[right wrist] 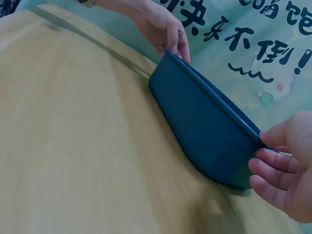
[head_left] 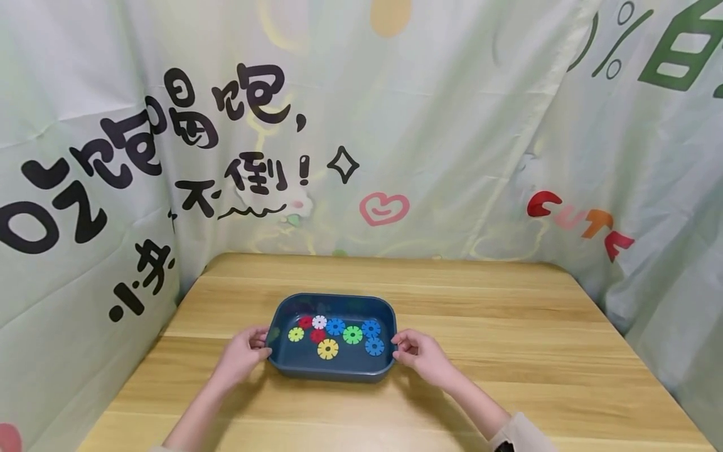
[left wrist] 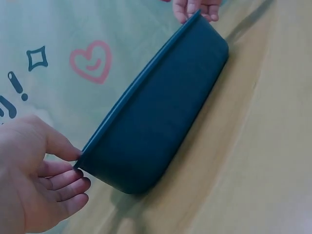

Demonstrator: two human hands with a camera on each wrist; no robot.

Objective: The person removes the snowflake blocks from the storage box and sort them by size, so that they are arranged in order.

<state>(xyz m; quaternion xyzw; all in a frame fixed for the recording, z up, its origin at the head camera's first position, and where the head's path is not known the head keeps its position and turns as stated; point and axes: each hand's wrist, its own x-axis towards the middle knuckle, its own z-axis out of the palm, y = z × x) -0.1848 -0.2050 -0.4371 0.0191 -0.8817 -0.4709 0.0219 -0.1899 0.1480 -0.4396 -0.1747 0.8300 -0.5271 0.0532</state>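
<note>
A dark blue rectangular plastic basin [head_left: 327, 370] with rounded corners is on the wooden table. Inside it lie several notched, flower-shaped plastic discs: a yellow disc [head_left: 328, 349], a green disc [head_left: 353, 334], a white disc [head_left: 319, 322], plus red and blue ones. My left hand [head_left: 243, 355] pinches the basin's left rim between thumb and fingers. At the opposite end my right hand [head_left: 423, 355] pinches the right rim the same way. Both wrist views show the basin's outer wall [left wrist: 151, 117] and thumbs over its lip; the discs are hidden there.
The wooden table [head_left: 508, 351] extends around the basin, with rounded far corners. Printed fabric curtains [head_left: 440, 125] with lettering and a pink heart hang behind it and along both sides.
</note>
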